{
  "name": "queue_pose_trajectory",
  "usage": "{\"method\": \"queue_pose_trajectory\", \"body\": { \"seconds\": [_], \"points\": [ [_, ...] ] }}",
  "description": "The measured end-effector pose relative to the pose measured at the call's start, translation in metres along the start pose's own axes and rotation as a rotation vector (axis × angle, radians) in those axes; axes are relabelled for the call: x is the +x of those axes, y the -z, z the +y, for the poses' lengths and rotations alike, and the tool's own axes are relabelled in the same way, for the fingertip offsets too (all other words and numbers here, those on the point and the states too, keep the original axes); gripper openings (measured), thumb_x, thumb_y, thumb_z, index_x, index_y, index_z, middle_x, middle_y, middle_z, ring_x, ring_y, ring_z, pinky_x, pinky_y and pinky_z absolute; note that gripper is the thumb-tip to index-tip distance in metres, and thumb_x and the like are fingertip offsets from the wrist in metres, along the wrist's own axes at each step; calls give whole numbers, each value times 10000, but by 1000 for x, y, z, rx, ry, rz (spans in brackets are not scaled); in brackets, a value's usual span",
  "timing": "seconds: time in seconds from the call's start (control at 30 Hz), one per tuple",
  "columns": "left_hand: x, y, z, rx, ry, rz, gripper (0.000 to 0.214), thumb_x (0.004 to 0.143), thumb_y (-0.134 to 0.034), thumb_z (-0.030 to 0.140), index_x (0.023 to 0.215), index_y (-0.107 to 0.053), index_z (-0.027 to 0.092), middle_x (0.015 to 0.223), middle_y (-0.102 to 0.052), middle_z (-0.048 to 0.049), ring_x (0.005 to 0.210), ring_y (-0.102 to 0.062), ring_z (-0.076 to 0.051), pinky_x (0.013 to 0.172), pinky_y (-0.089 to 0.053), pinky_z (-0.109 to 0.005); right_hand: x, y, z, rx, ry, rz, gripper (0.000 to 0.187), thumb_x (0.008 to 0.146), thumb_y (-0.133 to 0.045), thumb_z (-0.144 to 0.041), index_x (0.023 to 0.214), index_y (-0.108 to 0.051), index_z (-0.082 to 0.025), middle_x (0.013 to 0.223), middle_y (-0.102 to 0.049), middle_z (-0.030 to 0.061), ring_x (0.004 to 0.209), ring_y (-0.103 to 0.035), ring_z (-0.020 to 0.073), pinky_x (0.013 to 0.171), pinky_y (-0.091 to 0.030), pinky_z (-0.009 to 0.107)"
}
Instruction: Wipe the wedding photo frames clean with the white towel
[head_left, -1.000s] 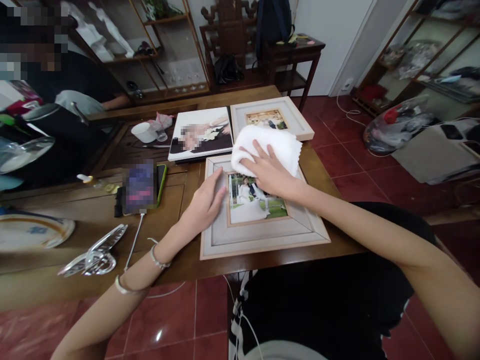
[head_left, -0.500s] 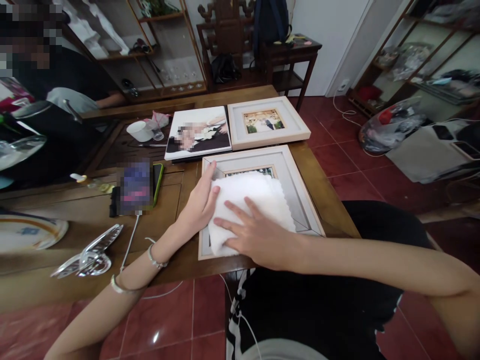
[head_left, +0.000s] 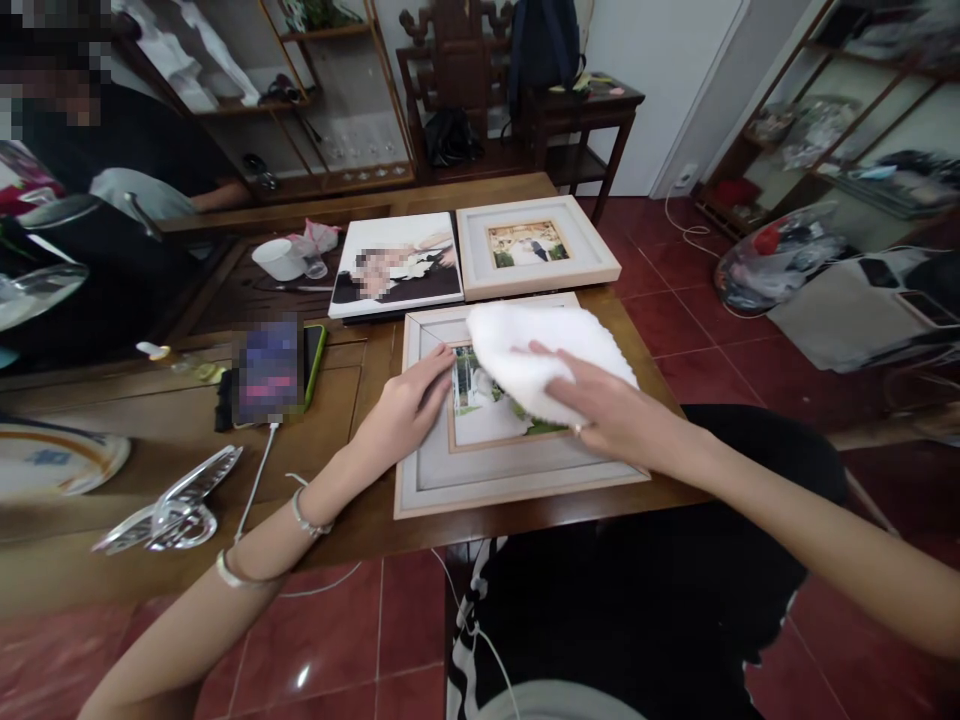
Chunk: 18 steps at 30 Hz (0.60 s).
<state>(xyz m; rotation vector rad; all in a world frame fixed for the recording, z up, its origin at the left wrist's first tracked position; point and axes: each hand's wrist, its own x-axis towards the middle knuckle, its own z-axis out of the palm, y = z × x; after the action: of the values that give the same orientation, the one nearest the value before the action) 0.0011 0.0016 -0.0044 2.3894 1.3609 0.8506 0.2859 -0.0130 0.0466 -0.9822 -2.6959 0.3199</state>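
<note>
A light wood picture frame (head_left: pixel 420 475) with a photo (head_left: pixel 487 410) inside lies flat at the table's near edge. My left hand (head_left: pixel 409 405) rests on the frame's left side, fingers stretched out over the border and thumb apart. In my right hand (head_left: pixel 607 405) is a fluffy white cloth (head_left: pixel 547 345), bunched under the fingers and spread over the upper right of the frame. The cloth hides the right part of the photo and some of the far border.
Behind lie another framed picture (head_left: pixel 592 250) and a photo panel (head_left: pixel 397 265). To the left are a phone (head_left: pixel 315 370) with a cable, a small dropper bottle (head_left: pixel 180 365), a shiny clear object (head_left: pixel 176 510), a plate (head_left: pixel 67 460) and a white cup (head_left: pixel 277 260). A person (head_left: pixel 142 140) sits across the table.
My right hand has swept the white cloth up and to the right, uncovering the left part of the photo. My left hand has shifted slightly down along the frame's side.
</note>
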Motion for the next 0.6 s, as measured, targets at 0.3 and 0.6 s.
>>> {"method": "queue_pose_trajectory", "body": {
  "seconds": [0.3,0.6],
  "points": [
    [-2,0,-2,75,9,-11,316,966,-448,280,1140,-661,125,1175,-702,-137,1112,-661,-281,970,-525,-407,105,-9,3,-313,202,49,494,937,-347,-4,1348,-502,-230,1613,-239,34,1489,-97,294,1195,-177,534],
    [-1,2,2,39,48,-30,335,966,-451,286,1237,-606,165,1293,-649,-106,1172,-629,-266,1011,-496,-398,92,-21,8,-384,110,-123,533,912,-381,25,1379,-480,-213,1536,-399,88,1445,-267,331,1130,-307,521]
  ]
}}
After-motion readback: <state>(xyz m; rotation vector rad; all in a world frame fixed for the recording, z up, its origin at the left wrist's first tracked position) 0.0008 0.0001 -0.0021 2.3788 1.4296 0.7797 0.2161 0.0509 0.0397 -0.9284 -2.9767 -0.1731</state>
